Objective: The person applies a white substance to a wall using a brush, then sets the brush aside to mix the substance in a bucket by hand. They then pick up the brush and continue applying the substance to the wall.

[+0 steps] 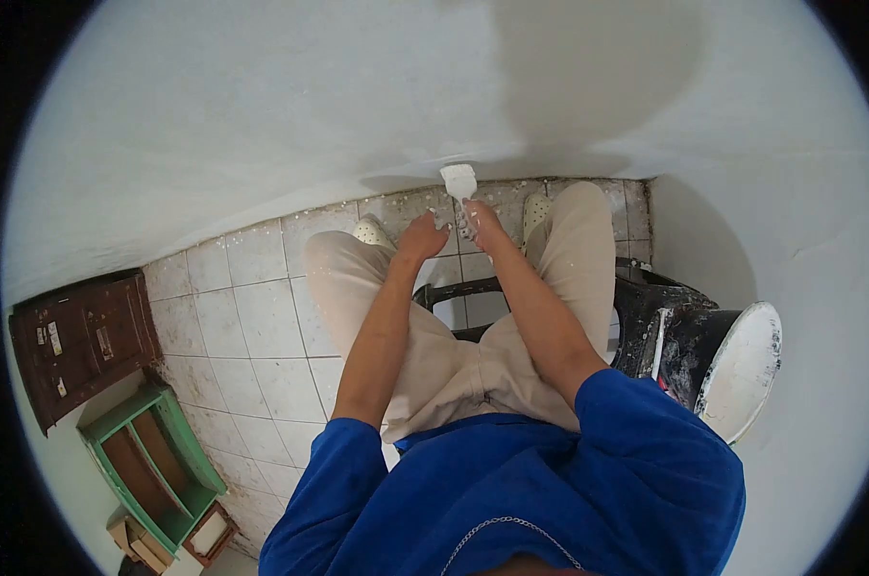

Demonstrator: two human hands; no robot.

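Where right hand (pixel 480 223) holds scraper (pixel 459 182): bucket (pixel 713 360) (paint-stained) alongside.

The scraper (pixel 459 180) lies against the wall (pixel 262 106), ahead of both hands. A bucket (pixel 732 370) stands on the right; a crate (pixel 151 461) and cabinet (pixel 84 341) on the floor (pixel 252 326), left.

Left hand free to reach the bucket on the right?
Probably not easily. The left hand is out front by the scraper in the right hand; the bucket sits low beyond the right arm, which crosses the path.
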